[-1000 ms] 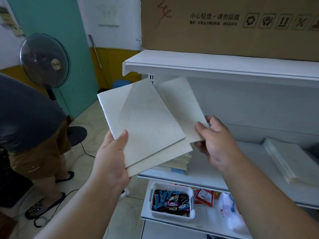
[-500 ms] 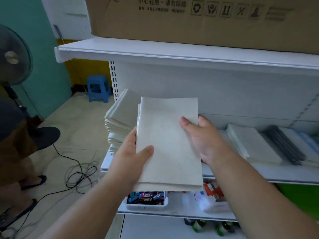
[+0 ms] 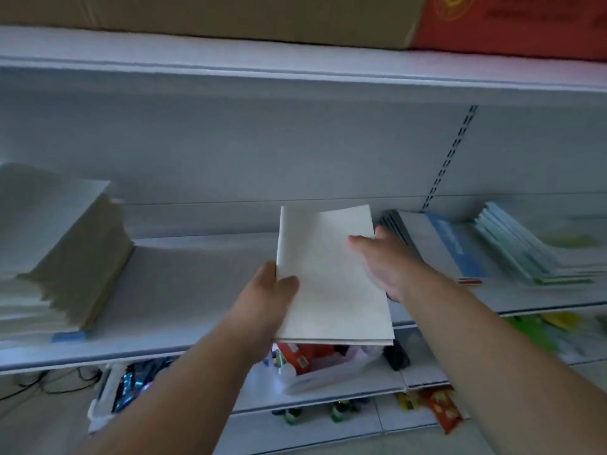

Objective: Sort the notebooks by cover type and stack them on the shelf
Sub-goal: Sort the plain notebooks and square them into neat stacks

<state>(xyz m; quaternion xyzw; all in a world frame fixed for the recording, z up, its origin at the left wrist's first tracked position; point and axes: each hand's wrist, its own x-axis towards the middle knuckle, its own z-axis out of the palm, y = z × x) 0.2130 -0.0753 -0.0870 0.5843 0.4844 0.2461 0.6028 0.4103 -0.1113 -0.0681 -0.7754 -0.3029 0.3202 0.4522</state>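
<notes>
I hold a thin stack of plain white notebooks (image 3: 331, 277) over the middle of the white shelf (image 3: 197, 290). My left hand (image 3: 262, 300) grips its lower left edge with the thumb on top. My right hand (image 3: 386, 261) lies against its right side, fingers on the cover. A tall leaning pile of plain notebooks (image 3: 56, 244) stands at the shelf's left end. To the right lie dark-edged notebooks (image 3: 399, 224), a grey one with a blue stripe (image 3: 450, 244) and a pile of green-white ones (image 3: 525, 244).
A cardboard box (image 3: 230, 18) and a red box (image 3: 512, 24) sit on the upper shelf. Below are a basket of sweets (image 3: 131, 385), snack packets (image 3: 305, 356) and small bottles (image 3: 338, 413). Cables (image 3: 49, 382) lie on the floor at left.
The view has swung right along the shelf and blurred. The notebooks in my hands have moved from beside the left pile to the shelf's middle, near the dark-edged notebooks.
</notes>
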